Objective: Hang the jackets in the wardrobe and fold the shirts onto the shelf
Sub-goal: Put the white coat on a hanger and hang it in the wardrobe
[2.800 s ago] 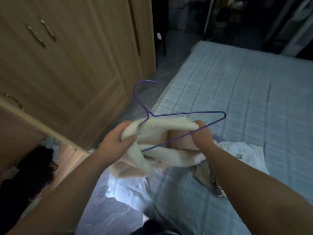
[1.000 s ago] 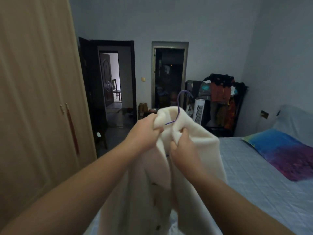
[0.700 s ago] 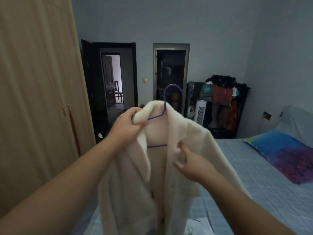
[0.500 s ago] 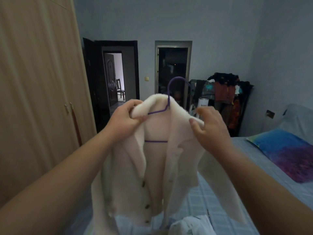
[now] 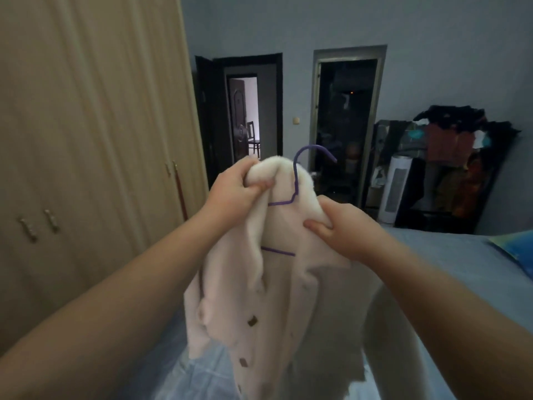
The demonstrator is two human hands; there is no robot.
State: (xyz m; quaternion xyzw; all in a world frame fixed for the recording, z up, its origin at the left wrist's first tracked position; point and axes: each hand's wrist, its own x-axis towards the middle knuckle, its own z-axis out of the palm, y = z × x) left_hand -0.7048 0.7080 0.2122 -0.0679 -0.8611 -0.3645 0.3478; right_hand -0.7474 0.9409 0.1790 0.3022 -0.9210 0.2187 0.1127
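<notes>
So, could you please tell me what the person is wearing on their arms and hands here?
Nothing shows on them: the left hand and right hand are bare, without gloves, rings or watch, and both forearms are uncovered up to the frame edge, no sleeves in view.

cream jacket (image 5: 268, 295) | fluffy, brown buttons, draped on purple wire hanger (image 5: 297, 180) | held up beside closed wardrobe (image 5: 86, 140)
</notes>
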